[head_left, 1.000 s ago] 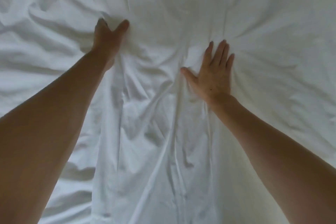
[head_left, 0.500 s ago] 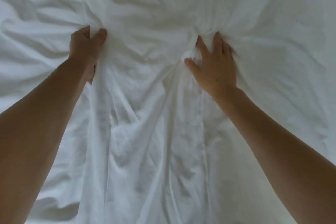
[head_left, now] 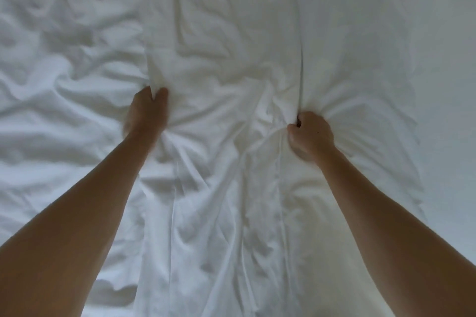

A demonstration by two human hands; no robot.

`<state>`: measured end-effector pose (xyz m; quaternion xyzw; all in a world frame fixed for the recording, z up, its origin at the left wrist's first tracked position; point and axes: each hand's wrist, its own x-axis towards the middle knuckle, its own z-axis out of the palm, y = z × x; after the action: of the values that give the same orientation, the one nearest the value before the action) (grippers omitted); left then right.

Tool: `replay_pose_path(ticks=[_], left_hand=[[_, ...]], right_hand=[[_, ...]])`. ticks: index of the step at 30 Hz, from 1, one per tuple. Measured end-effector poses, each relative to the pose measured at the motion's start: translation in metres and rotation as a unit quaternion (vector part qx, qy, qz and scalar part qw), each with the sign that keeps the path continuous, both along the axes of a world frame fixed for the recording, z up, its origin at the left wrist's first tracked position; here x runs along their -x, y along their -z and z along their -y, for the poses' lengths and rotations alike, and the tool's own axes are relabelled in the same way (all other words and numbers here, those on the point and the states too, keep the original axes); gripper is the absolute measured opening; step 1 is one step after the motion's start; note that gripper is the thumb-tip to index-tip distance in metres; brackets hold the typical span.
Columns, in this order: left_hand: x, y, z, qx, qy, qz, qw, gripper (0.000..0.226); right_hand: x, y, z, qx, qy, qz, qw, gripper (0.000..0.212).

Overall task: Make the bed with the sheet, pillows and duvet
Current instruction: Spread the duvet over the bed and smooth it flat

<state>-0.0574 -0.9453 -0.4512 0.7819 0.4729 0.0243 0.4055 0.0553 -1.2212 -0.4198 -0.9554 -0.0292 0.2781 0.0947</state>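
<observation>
Both hands now clenched on fabric. Left hand (head_left: 146, 110) grips a bunch of the white sheet (head_left: 219, 64), thumb and fingers pinched over a fold; half a second ago it was only starting to close, a second ago it lay flat. Right hand (head_left: 310, 136) is a full fist around another bunch, creases fanning out from it; earlier its fingers were spread, pressing down. Both hands sit lower in view than before. Between them the sheet forms a long band running up and down the view, with ridges. Left of it the bedding is heavily rumpled, right side smoother. Sheet fills the whole view.
</observation>
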Motion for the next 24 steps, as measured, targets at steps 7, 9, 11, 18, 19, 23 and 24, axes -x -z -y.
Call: replay_pose_path(ticks=[7,9,11,18,19,23,24], left_hand=[[0.045,0.000,-0.071,-0.074,-0.097,0.024,0.992,0.035],[0.049,0.021,-0.061,-0.083,-0.082,-0.040,0.992,0.037],[0.044,0.026,-0.056,-0.119,-0.068,-0.061,0.989,0.039],[0.046,0.022,-0.076,0.039,-0.116,0.008,0.992,0.028],[0.048,0.023,-0.082,0.063,-0.129,0.008,0.990,0.029],[0.053,0.030,-0.093,0.112,-0.138,0.026,0.984,0.033],[0.052,0.031,-0.093,0.117,-0.138,0.035,0.983,0.040]], right_hand=[[0.021,-0.009,-0.010,-0.170,0.001,0.005,0.985,0.041],[0.021,0.016,-0.011,-0.163,0.013,-0.044,0.986,0.041],[0.016,0.026,-0.012,-0.184,0.039,-0.068,0.980,0.040],[0.020,0.022,-0.016,-0.270,0.102,-0.075,0.954,0.041],[0.023,0.021,-0.022,-0.292,0.112,-0.071,0.947,0.042],[0.038,0.032,-0.034,-0.295,0.078,-0.022,0.952,0.040],[0.036,0.038,-0.033,-0.276,0.056,-0.011,0.959,0.039]])
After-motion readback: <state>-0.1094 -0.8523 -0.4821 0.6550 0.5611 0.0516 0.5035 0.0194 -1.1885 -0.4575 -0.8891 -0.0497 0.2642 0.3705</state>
